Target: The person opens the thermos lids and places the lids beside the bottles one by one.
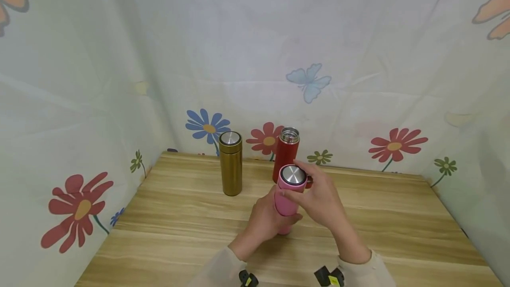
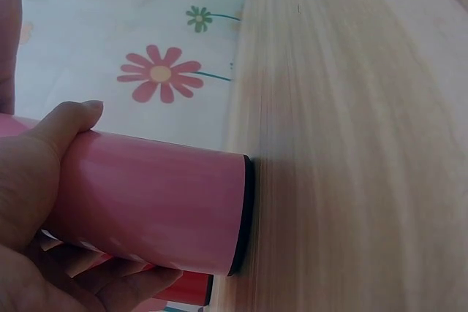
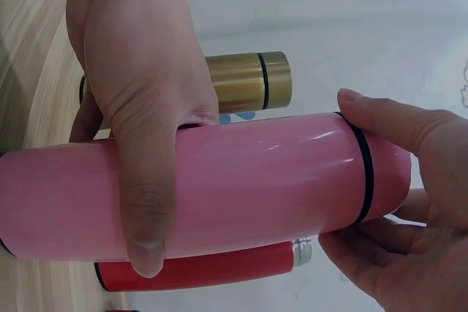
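Head view, pink bottle: a glossy pink cylindrical bottle [image 1: 287, 203] with a pink lid [image 1: 294, 175] topped by a brushed-steel disc; its long axis stands near upright, lid end up, base toward the pale wood-grain table [image 1: 179, 229].
Head view, position: between the two hands, over the near-middle part of the table.
Head view, left hand: the left hand [image 1: 264, 220] wraps the lower body, grasping it.
Head view, right hand: the right hand [image 1: 320, 196] grasps the lid end, thumb on the near side, fingers at the far side.
Head view, other bottles: a red metal cylinder bottle [image 1: 286, 152], steel neck exposed, stands just behind the pink one; a gold metal cylinder bottle [image 1: 232, 172] with a steel-topped lid stands to its left.
Left wrist view, axis: the pink bottle runs across the frame, black-rimmed base pointing right to the table; contact with the surface cannot be confirmed.
Left wrist view, grip: left thumb above the body, fingers beneath.
Right wrist view, axis: base at left, lid at right, rising slightly rightward; a black ring parts body and lid.
Right wrist view, grip: left thumb crosses the body; right thumb and fingers bracket the lid.
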`<state>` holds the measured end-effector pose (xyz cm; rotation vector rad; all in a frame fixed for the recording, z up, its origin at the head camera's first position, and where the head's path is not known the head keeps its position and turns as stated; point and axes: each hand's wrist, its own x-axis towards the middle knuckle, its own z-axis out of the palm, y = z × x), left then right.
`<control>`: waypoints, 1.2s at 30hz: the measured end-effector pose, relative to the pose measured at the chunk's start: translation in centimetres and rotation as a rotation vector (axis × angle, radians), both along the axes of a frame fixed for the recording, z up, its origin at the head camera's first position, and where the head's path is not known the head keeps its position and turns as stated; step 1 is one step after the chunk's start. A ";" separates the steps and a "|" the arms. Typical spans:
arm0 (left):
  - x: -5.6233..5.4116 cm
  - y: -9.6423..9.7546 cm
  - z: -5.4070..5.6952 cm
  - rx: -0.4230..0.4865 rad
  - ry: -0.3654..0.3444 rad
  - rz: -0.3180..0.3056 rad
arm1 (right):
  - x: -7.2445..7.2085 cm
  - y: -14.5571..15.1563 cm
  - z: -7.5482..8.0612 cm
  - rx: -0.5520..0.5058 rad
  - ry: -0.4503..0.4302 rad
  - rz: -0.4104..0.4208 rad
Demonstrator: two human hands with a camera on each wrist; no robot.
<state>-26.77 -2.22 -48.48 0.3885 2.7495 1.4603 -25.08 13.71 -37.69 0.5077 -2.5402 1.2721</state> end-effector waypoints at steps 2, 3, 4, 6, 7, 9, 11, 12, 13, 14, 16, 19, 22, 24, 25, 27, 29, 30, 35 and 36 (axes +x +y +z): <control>0.0 0.0 0.1 0.005 0.000 -0.005 | 0.0 0.1 0.0 -0.009 -0.005 0.005; 0.0 0.0 0.1 0.005 0.000 -0.006 | 0.0 0.1 0.0 -0.013 -0.007 0.007; 0.0 0.0 0.1 0.006 0.000 -0.008 | 0.0 0.1 0.0 -0.017 -0.011 0.010; 0.1 -0.1 0.1 0.002 0.001 -0.009 | 0.0 0.2 0.0 -0.026 -0.015 0.019; 0.0 -0.1 0.2 0.000 0.001 -0.009 | -0.1 0.2 0.0 -0.031 -0.015 0.025; 0.0 -0.1 0.2 -0.006 0.003 -0.009 | -0.1 0.3 0.0 -0.043 -0.012 0.039; 0.0 -0.2 0.1 -0.011 0.006 -0.009 | -0.2 0.3 0.0 -0.056 -0.011 0.053; 0.0 -0.2 0.1 -0.010 0.007 -0.010 | -0.2 0.4 0.0 -0.063 -0.011 0.060; 0.0 -0.2 0.1 -0.011 0.009 -0.011 | -0.2 0.4 0.0 -0.067 -0.011 0.067; 0.0 -0.2 0.0 -0.011 0.011 -0.013 | -0.3 0.5 0.0 -0.072 -0.014 0.073; 0.0 -0.2 0.0 -0.005 0.019 -0.017 | -0.4 0.5 -0.1 -0.081 -0.020 0.085; 0.0 -0.2 0.0 -0.003 0.029 -0.021 | -0.6 0.7 -0.1 -0.087 -0.028 0.107; 0.0 -0.3 0.1 -0.004 0.035 -0.021 | -0.8 0.8 -0.1 -0.095 -0.043 0.129; 0.0 -0.3 0.1 -0.007 0.040 -0.024 | -0.8 0.9 0.0 -0.098 -0.058 0.144; 0.0 -0.3 0.2 -0.008 0.041 -0.026 | -0.9 0.9 0.0 -0.099 -0.065 0.153; 0.0 -0.4 0.2 -0.011 0.051 -0.031 | -1.0 1.1 0.0 -0.102 -0.084 0.171; 0.0 -0.4 0.1 -0.013 0.062 -0.034 | -1.2 1.2 0.1 -0.109 -0.107 0.196; 0.0 -0.4 0.1 -0.014 0.065 -0.035 | -1.3 1.3 0.2 -0.113 -0.121 0.211; -0.1 -0.6 0.0 -0.004 0.075 -0.037 | -2.1 1.9 0.4 -0.133 -0.184 0.304; -0.1 -0.6 0.0 0.001 0.072 -0.040 | -2.2 2.0 0.4 -0.135 -0.192 0.327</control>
